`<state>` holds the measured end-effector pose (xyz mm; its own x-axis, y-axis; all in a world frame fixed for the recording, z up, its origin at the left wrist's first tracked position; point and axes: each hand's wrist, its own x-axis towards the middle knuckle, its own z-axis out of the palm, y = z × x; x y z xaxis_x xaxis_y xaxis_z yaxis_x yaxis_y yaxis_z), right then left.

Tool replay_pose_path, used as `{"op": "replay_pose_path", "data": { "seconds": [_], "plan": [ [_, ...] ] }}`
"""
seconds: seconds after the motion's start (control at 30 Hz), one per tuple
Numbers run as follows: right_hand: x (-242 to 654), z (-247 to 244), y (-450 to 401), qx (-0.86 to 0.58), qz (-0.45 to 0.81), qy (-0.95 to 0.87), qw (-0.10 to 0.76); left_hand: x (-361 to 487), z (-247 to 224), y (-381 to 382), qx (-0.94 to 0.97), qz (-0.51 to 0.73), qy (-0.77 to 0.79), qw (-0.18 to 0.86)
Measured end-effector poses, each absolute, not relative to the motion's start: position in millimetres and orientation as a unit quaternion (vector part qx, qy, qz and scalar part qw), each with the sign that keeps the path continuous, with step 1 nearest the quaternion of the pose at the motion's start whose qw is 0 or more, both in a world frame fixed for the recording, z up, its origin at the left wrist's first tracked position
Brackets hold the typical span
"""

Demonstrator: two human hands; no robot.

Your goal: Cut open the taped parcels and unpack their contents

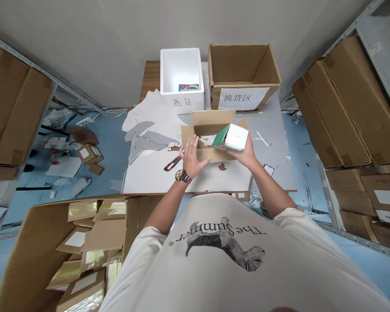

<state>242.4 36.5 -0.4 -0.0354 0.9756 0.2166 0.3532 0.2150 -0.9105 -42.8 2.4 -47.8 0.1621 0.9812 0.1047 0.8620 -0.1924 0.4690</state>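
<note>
A small cardboard box point(214, 154) stands on the table with its flaps spread and something white inside. My left hand point(191, 157), fingers spread, rests on the box's near left corner. In my right hand point(245, 152) is a green and white carton point(236, 138), tilted above the right part of the box, its white end facing up. A red and black utility knife point(172, 163) lies left of my left hand.
Behind are a white foam box point(182, 104) with a colourful packet and a large open carton point(221, 99). Crumpled paper point(146, 115) covers the table's left. A phone point(268, 170) lies right. A large box of parcels point(26, 242) stands lower left.
</note>
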Motion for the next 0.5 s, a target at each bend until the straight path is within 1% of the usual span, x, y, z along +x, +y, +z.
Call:
{"op": "replay_pose_path", "data": {
  "seconds": [0.1, 0.23, 0.37, 0.5],
  "plan": [
    [233.0, -3.2, -16.7, -0.490, 0.362, -0.680, 0.409, -41.2, -50.3, -34.7, 0.781, 0.173, 0.566, 0.201],
    [211.1, -32.6, -69.7, -0.482, 0.442, -0.694, 0.302, -39.4, -79.6, -79.0, 0.790, 0.168, 0.522, 0.275],
    [192.3, -71.8, -84.8, -0.504, 0.469, -0.692, 0.218, -35.3, -122.1, -92.1, 0.761, 0.134, 0.545, 0.327],
    [182.6, -104.6, -83.8, -0.536, 0.472, -0.676, 0.181, -30.3, -156.0, -83.4, 0.740, 0.092, 0.568, 0.350]
  ]
}}
